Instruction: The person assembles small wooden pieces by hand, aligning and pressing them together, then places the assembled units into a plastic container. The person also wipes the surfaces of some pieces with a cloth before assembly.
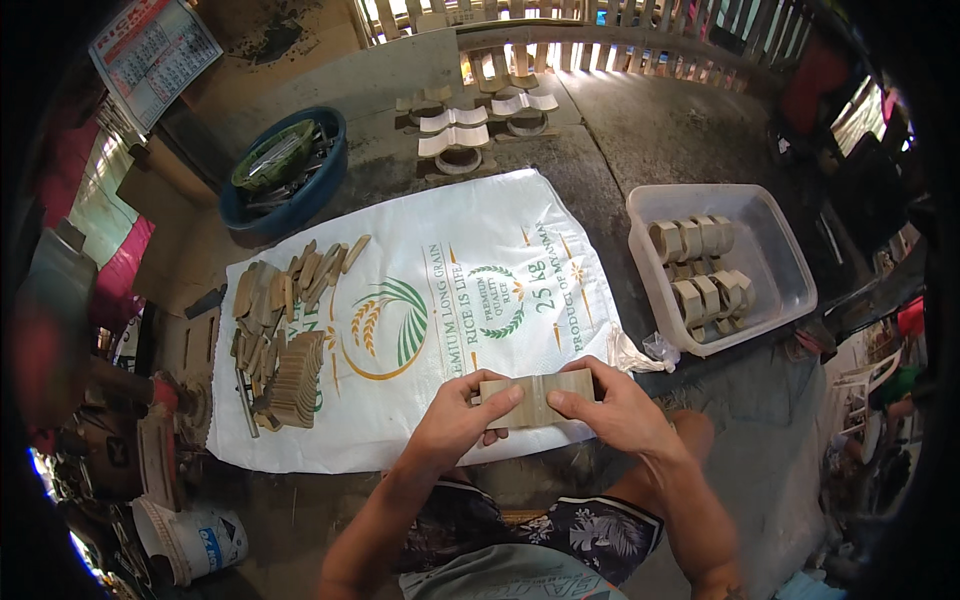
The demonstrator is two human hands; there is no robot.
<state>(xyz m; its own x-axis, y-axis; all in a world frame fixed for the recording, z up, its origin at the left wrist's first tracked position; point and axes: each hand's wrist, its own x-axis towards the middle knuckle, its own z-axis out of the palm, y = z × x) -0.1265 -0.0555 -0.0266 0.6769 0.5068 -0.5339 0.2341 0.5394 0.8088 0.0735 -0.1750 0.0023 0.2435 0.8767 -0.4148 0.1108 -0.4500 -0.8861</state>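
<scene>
Bare forearms (368, 525) lead to the left hand (455, 415) and right hand (620, 412), both clamped on a wooden-looking piece (536, 408) over the near right corner of the white sack (540, 215); uneven thumb pressure could crack its middle or let it slip.

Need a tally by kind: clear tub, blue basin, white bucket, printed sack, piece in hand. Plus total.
Clear tub: 1
Blue basin: 1
White bucket: 1
Printed sack: 1
Held piece, between left hand and right hand: 1
Total: 5
</scene>
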